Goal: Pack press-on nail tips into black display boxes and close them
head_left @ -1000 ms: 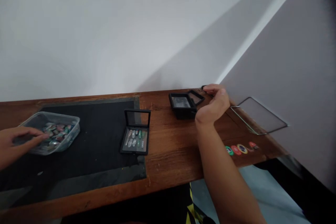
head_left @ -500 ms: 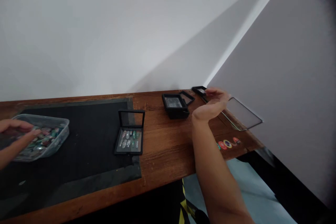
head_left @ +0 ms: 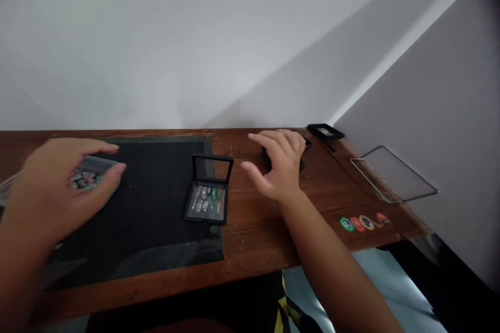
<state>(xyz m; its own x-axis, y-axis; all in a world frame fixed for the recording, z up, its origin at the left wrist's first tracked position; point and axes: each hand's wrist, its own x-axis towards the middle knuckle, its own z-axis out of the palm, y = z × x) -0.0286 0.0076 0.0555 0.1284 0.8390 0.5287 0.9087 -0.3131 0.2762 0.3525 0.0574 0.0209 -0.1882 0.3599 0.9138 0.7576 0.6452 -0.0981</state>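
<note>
My left hand is over a clear plastic tub of small green, pink and silvery pieces, with thumb and fingers apart and nothing between them. My right hand hangs with spread fingers in front of dark cases on the wooden table, hiding most of them. Between the hands, a small black case stands with its clear-windowed lid raised. Several nail-shaped pieces in green, pink and silver lie in rows inside it.
The black mat covers the left part of the wooden table. A flat black case sits at the back right, near a thin wire frame against the wall. Round stickers are near the front right edge.
My right hand has moved left from the back right corner to the dark cases. My left hand has come further into view over the tub. The view has shifted.
</note>
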